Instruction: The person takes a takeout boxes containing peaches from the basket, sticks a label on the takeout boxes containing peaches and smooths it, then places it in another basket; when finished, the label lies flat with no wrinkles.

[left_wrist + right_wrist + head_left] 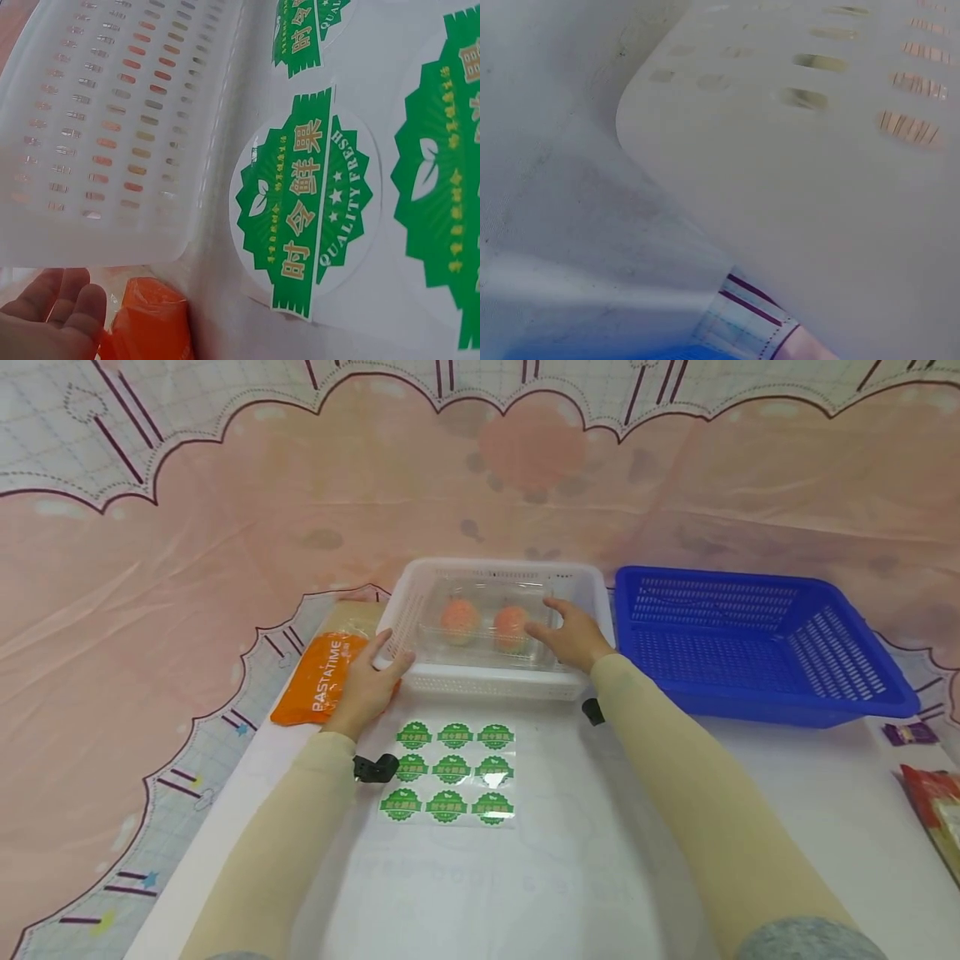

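A white slotted plastic basket (495, 681) stands at the far middle of the table. Inside it lies a clear plastic box (480, 653) with two round orange-red fruits (460, 620) showing through its lid. My right hand (573, 635) reaches over the basket's right side, thumb and forefinger spread at the box's right end. At the basket's left front corner is my left hand (367, 685), its thumb and fingers apart beside the rim. In the left wrist view, the fingers (64, 304) bend loosely near the corner. The right hand is out of its own wrist view.
Nearer me lies a sheet of green round stickers (452, 770). A blue basket (757, 702) stands to the right, close to the white one. An orange packet (318, 681) is under the left hand's side. A small purple packet (910, 733) and a red bag (933, 802) lie at the far right.
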`<control>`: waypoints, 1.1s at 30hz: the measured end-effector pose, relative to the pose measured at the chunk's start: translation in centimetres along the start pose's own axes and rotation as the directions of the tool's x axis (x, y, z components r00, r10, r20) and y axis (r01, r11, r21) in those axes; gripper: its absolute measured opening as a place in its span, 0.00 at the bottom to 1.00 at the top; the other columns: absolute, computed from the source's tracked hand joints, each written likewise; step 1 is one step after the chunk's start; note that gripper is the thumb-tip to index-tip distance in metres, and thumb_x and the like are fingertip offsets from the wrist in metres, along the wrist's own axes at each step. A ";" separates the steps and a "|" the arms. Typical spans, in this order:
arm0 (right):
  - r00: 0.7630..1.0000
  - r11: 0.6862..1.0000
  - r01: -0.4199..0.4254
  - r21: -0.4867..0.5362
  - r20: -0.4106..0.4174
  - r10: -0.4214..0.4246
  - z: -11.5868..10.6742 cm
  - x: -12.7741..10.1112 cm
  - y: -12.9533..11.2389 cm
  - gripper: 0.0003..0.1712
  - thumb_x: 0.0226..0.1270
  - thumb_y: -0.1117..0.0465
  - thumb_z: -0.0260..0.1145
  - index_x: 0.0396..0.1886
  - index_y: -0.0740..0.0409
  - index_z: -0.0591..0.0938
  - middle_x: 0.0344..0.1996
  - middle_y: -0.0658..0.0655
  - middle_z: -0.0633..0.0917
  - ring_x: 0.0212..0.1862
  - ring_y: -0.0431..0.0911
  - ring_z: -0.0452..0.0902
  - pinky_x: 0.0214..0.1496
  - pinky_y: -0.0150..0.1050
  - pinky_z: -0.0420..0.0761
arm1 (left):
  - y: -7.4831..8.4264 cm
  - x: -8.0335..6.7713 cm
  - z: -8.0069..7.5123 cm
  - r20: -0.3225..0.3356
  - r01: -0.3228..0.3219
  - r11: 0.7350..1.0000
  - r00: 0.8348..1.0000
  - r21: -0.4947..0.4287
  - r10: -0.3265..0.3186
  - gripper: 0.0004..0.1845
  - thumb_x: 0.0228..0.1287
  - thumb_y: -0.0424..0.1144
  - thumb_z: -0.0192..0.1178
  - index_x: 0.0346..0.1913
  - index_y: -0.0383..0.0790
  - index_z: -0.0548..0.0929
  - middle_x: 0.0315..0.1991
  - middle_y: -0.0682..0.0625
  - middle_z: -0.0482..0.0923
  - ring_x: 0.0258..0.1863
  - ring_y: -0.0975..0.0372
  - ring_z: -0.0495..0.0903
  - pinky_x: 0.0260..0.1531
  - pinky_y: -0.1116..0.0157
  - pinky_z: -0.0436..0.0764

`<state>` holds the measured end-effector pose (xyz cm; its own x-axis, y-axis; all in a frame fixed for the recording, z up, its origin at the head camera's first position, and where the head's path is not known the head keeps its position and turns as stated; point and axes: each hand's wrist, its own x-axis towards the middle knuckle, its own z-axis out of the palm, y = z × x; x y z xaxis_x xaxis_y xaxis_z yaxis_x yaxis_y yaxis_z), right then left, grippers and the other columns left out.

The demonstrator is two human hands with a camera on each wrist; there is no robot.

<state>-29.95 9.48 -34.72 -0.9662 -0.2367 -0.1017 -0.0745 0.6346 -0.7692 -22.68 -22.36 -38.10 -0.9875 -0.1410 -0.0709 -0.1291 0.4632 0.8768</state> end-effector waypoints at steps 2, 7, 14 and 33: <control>1.000 1.000 -0.011 0.014 0.011 0.011 0.0 0.1 0.1 0.43 0.73 0.42 0.61 0.80 0.51 0.57 0.78 0.60 0.57 0.70 0.59 0.65 0.68 0.55 0.70 | 0.0 0.0 0.0 -0.001 -0.003 1.000 1.000 -0.003 0.003 0.40 0.72 0.58 0.57 0.80 0.53 0.54 0.77 0.42 0.55 0.69 0.44 0.61 0.69 0.42 0.61; 0.999 0.998 -0.037 0.051 0.038 0.036 0.0 0.3 0.1 0.44 0.74 0.42 0.61 0.81 0.50 0.55 0.78 0.60 0.57 0.49 0.57 0.81 0.63 0.53 0.75 | -0.1 0.1 0.0 0.004 -0.008 1.000 1.000 -0.015 0.008 0.40 0.72 0.58 0.57 0.80 0.54 0.54 0.77 0.42 0.55 0.69 0.44 0.62 0.69 0.43 0.61; 0.996 0.995 -0.072 0.068 0.053 0.068 0.2 0.3 0.1 0.44 0.74 0.42 0.61 0.81 0.47 0.54 0.76 0.62 0.59 0.32 0.50 0.80 0.48 0.46 0.82 | 0.0 0.0 -0.1 0.017 0.006 1.000 1.000 -0.017 -0.006 0.41 0.71 0.59 0.57 0.80 0.56 0.53 0.77 0.43 0.54 0.70 0.45 0.61 0.68 0.44 0.63; 0.985 0.973 -0.126 0.193 0.138 0.100 0.5 0.7 0.2 0.45 0.74 0.45 0.61 0.82 0.43 0.49 0.78 0.61 0.53 0.66 0.59 0.69 0.52 0.49 0.83 | 0.0 0.2 0.0 0.014 0.022 0.999 1.000 -0.036 -0.021 0.39 0.71 0.58 0.58 0.80 0.57 0.55 0.77 0.44 0.54 0.70 0.45 0.60 0.68 0.43 0.63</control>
<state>-30.53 9.06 -35.26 -0.9257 -0.2709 -0.2642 0.0970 0.5050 -0.8576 -22.83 -22.41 -38.13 -0.9857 -0.1385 -0.0962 -0.1473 0.4286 0.8914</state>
